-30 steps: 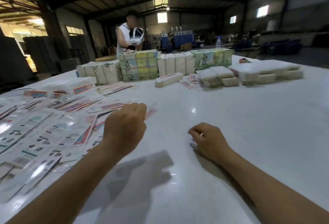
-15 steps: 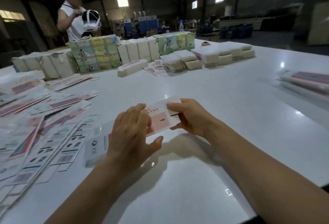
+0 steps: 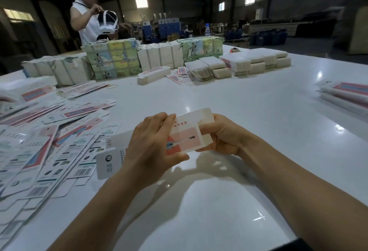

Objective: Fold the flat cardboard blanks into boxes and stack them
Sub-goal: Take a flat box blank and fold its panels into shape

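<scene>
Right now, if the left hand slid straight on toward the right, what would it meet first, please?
Probably the right hand, gripping the other end of the same cardboard blank that the left hand holds; depth is uncertain.

the held blank (image 3: 184,135) is white with a salmon-pink panel, small red lettering and a teal-and-black mark. the loose blanks (image 3: 49,143) at the left are white with pink and blue bands, teal bars and black barcodes. the surface (image 3: 258,111) is glossy white. the wrapped bundles (image 3: 113,59) at the back are pale green and yellow with printed pictures.
</scene>
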Demonstrator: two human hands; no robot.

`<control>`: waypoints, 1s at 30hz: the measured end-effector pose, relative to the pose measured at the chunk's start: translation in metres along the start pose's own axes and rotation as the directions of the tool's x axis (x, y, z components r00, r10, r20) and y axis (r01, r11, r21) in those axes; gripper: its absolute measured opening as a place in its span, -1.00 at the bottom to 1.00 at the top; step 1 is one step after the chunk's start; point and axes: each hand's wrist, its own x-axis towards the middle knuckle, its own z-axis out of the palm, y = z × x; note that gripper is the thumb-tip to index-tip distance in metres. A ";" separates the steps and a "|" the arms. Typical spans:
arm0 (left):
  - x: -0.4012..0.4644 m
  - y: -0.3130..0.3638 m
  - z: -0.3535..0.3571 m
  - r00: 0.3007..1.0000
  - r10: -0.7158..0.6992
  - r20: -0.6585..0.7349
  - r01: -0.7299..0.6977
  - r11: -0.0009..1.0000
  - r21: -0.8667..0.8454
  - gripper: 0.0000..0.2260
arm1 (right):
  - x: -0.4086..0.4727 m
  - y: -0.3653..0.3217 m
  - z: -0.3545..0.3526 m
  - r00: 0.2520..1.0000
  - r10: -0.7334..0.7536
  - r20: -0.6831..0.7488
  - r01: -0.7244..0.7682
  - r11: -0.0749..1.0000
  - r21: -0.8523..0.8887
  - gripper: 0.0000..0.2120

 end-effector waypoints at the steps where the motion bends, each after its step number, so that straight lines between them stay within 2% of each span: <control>1: -0.001 0.000 0.000 1.000 0.000 0.000 0.000 1.000 0.002 -0.21 | 0.000 0.001 0.001 1.000 -0.007 -0.011 0.006 1.000 -0.030 -0.65; 5: -0.003 0.001 0.001 1.000 0.013 0.013 -0.014 0.999 0.035 -0.19 | 0.002 0.007 0.002 0.998 -0.023 -0.054 0.016 0.990 -0.138 -0.79; 8: -0.004 0.003 0.001 0.999 0.007 0.053 -0.009 0.999 0.036 -0.19 | 0.004 0.010 0.000 0.995 -0.002 -0.095 -0.012 0.989 -0.149 -0.84; 13: -0.002 0.004 0.002 0.996 0.008 0.085 -0.014 0.997 0.070 -0.20 | 0.003 0.007 -0.001 0.995 0.028 -0.098 -0.045 0.985 -0.169 -0.81; 17: -0.001 0.008 -0.001 1.000 -0.029 0.010 0.029 0.999 0.033 -0.45 | 0.002 0.007 0.001 0.993 0.069 -0.095 -0.093 0.958 -0.270 -0.77; 21: 0.002 0.007 0.004 0.999 -0.039 -0.004 0.039 0.999 0.037 -0.46 | 0.003 0.007 -0.003 0.990 0.078 -0.121 -0.107 0.960 -0.258 -0.74; 23: 0.005 0.007 0.008 0.999 -0.039 -0.016 0.040 0.998 0.055 -0.43 | 0.003 0.006 -0.005 0.981 0.093 -0.169 -0.128 0.969 -0.211 -0.74; 27: 0.009 0.007 0.012 0.997 -0.062 -0.039 0.065 0.995 0.082 -0.44 | 0.002 -0.002 -0.001 0.956 0.113 -0.270 -0.140 0.987 -0.082 -0.87; 29: 0.010 0.005 0.012 0.992 -0.118 -0.036 0.121 0.988 0.096 -0.44 | 0.001 -0.004 0.002 0.905 0.011 -0.424 -0.042 0.997 -0.064 -0.87; 30: 0.010 0.004 0.013 0.988 -0.152 -0.037 0.156 0.982 0.103 -0.45 | 0.001 -0.003 0.002 0.846 -0.119 -0.520 0.043 0.987 -0.155 -0.88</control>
